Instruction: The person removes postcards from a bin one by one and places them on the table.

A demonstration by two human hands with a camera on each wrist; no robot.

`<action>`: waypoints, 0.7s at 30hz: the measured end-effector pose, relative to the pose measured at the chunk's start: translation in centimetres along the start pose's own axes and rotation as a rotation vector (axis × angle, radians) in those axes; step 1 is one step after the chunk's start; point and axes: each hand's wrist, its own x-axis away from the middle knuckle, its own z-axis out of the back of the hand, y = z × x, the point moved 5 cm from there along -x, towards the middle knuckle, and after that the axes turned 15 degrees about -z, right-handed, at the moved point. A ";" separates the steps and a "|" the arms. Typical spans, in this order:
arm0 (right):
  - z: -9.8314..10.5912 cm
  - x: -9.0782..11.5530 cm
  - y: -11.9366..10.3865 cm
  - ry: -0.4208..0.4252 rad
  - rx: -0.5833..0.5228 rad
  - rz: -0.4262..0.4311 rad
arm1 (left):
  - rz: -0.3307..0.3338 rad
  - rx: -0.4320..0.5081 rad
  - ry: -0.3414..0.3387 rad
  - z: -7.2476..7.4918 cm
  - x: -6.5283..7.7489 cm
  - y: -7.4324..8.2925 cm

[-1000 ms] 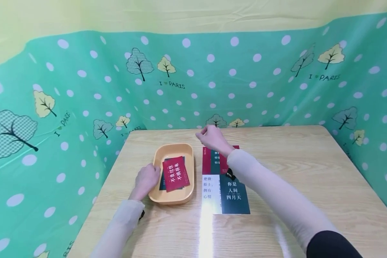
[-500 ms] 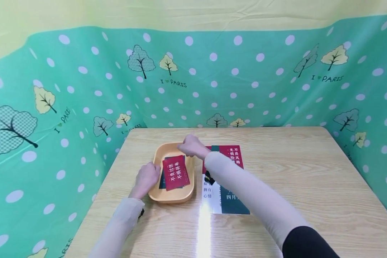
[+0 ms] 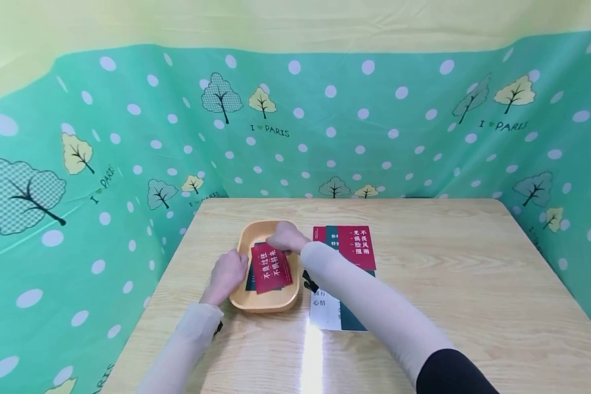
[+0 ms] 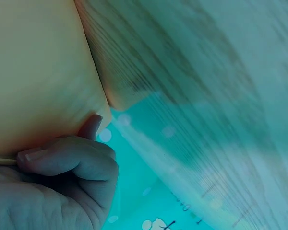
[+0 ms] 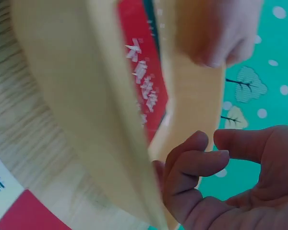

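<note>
Head view: reaching, I'd say; left hand grips tray, empty right hand must pinch the red card.

Right grip — loosely curled at the tray | red card inside

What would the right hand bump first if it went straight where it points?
The right hand would probably meet the red card with white writing in the orange tray, though depth is unclear and it might pass just above.
</note>
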 end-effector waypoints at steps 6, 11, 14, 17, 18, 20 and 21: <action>-1.2 -0.5 0.5 -0.011 0.039 0.010 | -0.013 -0.048 -0.006 0.1 -0.3 0.0; -2.1 -0.4 0.8 0.029 0.076 0.009 | -0.011 -0.044 -0.001 0.1 -0.2 0.0; -3.0 0.1 1.0 0.096 0.194 0.013 | -0.003 -0.033 -0.008 0.0 0.0 0.0; -3.9 0.6 1.0 0.154 0.307 0.007 | 0.004 -0.033 -0.011 -0.1 0.1 -0.2; -4.1 0.8 0.9 0.176 0.344 0.004 | -0.004 -0.038 -0.008 0.0 0.1 -0.2; -4.4 0.9 0.8 0.204 0.378 -0.011 | -0.005 -0.035 -0.002 0.0 0.1 -0.2; -4.5 0.9 0.9 0.216 0.389 -0.022 | -0.008 -0.030 0.002 0.0 0.1 -0.1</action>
